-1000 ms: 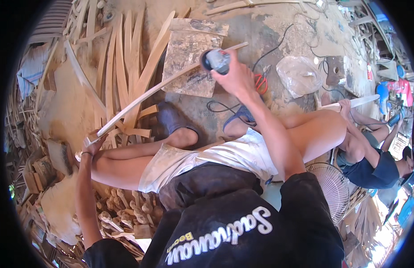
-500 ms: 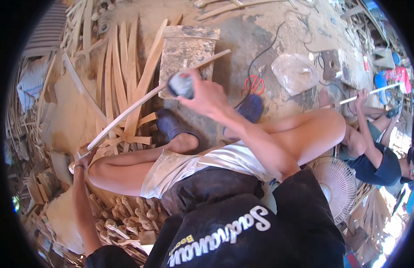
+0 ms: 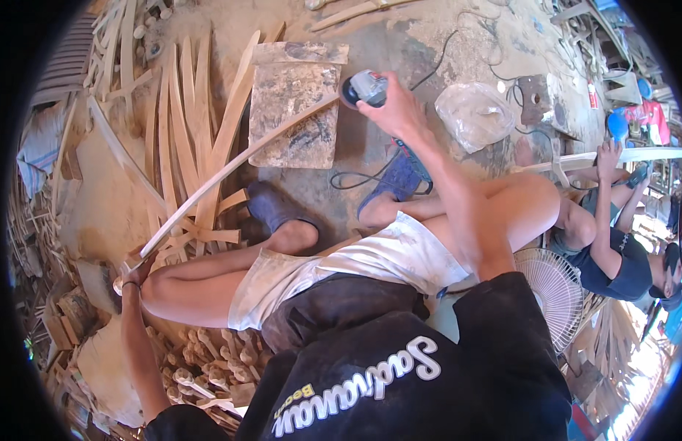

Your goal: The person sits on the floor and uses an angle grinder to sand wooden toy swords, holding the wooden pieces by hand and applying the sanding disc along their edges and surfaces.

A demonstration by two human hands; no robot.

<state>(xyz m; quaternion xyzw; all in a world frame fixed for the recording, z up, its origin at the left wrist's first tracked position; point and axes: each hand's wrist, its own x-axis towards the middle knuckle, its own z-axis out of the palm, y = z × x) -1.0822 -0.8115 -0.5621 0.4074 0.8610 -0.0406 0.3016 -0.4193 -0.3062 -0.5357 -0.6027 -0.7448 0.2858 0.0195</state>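
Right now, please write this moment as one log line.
left hand: on near end of wooden strip | right hand: holds power tool, toward strip's far end | worn block: under strip

Right arm (image 3: 452, 180) reaches out ahead, elbow bent, and the right grip (image 3: 392, 109) is curled tight! Out wide, the left forearm (image 3: 140, 353) stretches forward, its grip (image 3: 137, 272) clenched just beside the left knee (image 3: 158, 290). Both legs are folded, knees splayed.

Single head-worn fisheye view, looking steeply down, lap (image 3: 374, 257) close, floor (image 3: 400, 44) beyond
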